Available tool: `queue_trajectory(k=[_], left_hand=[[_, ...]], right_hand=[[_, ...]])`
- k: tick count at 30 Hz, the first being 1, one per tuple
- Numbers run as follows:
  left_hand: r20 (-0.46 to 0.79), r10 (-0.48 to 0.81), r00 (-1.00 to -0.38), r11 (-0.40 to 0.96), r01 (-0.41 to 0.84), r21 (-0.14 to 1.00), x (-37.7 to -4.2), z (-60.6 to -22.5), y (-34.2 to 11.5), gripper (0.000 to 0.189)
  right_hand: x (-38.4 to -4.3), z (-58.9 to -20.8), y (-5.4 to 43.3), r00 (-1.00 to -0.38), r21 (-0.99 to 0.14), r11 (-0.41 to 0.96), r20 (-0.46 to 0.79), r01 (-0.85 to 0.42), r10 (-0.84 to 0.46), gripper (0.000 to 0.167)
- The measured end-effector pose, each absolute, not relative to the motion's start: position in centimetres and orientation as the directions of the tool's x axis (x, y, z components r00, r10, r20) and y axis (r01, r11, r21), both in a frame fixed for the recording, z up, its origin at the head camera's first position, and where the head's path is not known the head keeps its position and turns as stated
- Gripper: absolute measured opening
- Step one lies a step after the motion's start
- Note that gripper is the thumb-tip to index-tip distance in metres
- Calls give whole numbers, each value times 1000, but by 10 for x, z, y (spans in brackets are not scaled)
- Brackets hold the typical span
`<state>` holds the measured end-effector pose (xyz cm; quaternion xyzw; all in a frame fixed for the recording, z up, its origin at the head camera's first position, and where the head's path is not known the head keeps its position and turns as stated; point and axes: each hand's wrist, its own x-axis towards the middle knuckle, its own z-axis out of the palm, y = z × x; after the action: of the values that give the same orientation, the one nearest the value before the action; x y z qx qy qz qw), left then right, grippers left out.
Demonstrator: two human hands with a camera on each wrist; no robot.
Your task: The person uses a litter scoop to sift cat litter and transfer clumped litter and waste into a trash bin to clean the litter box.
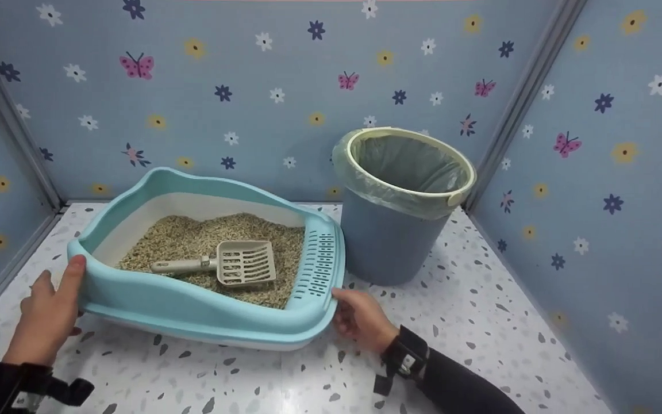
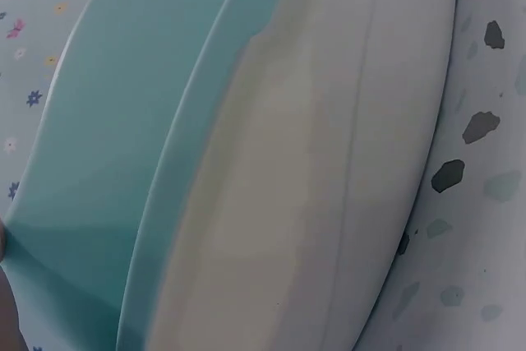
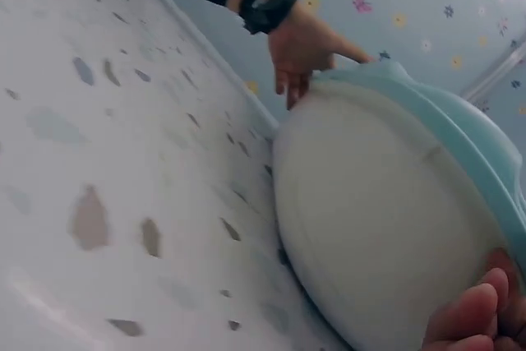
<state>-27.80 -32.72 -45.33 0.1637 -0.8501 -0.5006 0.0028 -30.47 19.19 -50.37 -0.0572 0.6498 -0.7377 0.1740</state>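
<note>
A litter box (image 1: 187, 305) with a light blue upper rim and white base stands on the speckled surface at the left of the head view. Brown granular litter (image 1: 187, 233) fills its inside. On the litter lies a beige slotted scoop (image 1: 245, 263), handle pointing left. My left hand (image 1: 49, 313) grips the box's near left corner, one digit up on the rim. At the near right corner my right hand (image 1: 362, 316) holds the rim, thumb on top and fingers curled beneath. The left wrist view shows the box's side (image 2: 246, 203) close up.
Right of the box stands a grey-blue trash bin (image 1: 394, 241) with a translucent liner (image 1: 411, 161) and a pale ring around its mouth. Floral-patterned panels (image 1: 285, 63) rise behind and on both sides. White speckled surface (image 1: 451, 339) extends in front.
</note>
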Motion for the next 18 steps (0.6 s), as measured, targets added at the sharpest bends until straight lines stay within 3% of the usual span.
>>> queue_trajectory(k=[4, 9, 18], left_hand=[[-168, -251, -953, 472, -273, 838, -268, -454, -308, 112], [-227, -188, -955, 426, -288, 858, -262, -456, -286, 121], [-286, -95, -954, 291, -301, 908, -280, -458, -305, 117]], right_hand=[[-334, -502, 190, -960, -961, -196, -147, 196, -238, 36], [-345, -503, 191, -973, -974, -171, -112, 148, -200, 38], [-301, -511, 181, -965, -968, -213, -81, 136, -249, 37]])
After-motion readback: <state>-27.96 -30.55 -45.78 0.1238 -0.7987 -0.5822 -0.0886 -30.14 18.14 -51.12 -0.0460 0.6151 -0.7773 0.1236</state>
